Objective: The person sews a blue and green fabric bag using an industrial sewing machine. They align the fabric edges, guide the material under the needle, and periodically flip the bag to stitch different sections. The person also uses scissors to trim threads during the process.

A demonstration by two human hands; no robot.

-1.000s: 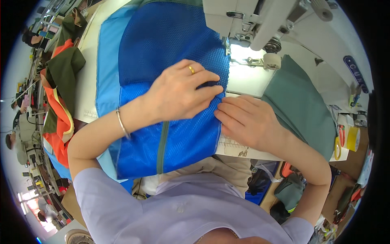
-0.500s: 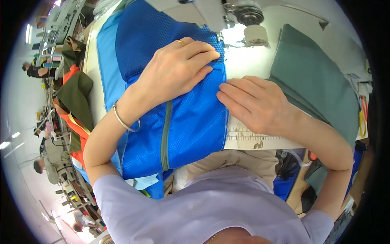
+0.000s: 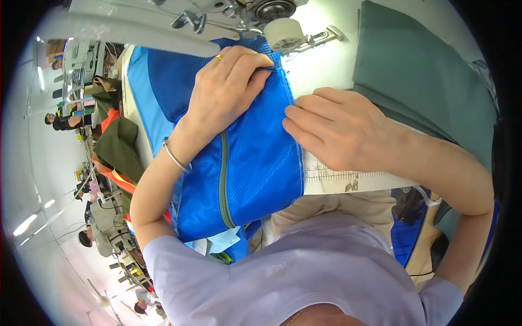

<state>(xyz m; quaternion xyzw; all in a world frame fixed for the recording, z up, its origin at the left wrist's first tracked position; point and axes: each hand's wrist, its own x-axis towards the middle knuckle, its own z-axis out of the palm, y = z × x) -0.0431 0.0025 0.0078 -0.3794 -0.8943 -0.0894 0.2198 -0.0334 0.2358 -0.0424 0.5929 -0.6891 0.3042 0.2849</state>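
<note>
A blue fabric panel [image 3: 261, 157] lies across the sewing table, with a grey-green zipper [image 3: 224, 179] running down it and a darker blue mesh section [image 3: 169, 81] at its far left. My left hand [image 3: 225, 89] rests on it, thumb and fingers pinching a small fold at the far right edge. Just beyond those fingertips is the sewing machine [image 3: 244, 16]; its needle is hidden from me. My right hand [image 3: 340, 127] has its fingers together on the panel's right edge, gripping it, with the thumb out of sight underneath.
Dark green folded fabric [image 3: 418, 76] is stacked at the right of the table. A ruler strip [image 3: 348, 176] runs along the near table edge. Olive and orange cloth [image 3: 119, 144] hangs at the left. Other people sit at machines farther left.
My left fingers have curled from lying flatter into a pinch on the panel's edge. The right hand stays at the right edge. The whole view has shifted, showing more of the machine.
</note>
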